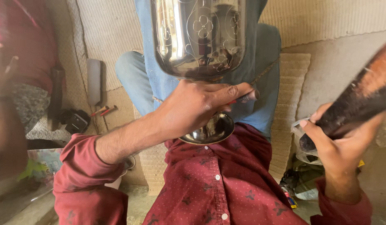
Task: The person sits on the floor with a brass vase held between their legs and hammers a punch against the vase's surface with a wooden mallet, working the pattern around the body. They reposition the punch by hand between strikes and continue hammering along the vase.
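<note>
A shiny metal goblet-shaped vessel [199, 37] with engraved flower patterns rests upside-up on my lap, its round foot [216, 131] against my dark red shirt. My left hand [197, 106] wraps around its stem and also pinches a thin dark engraving tool [247, 98] that points right. My right hand [336, 139] is raised at the right and grips a thick dark wooden mallet [359, 100], which angles up to the right edge of the view. The mallet is apart from the tool.
I sit on a floor with woven mats [293, 75]. A grey block [93, 81], small red-tipped tools [103, 110] and a black object [75, 121] lie at the left. Another person's hand [2, 62] shows at the far left. Plastic bags and clutter [299, 183] lie beside my right arm.
</note>
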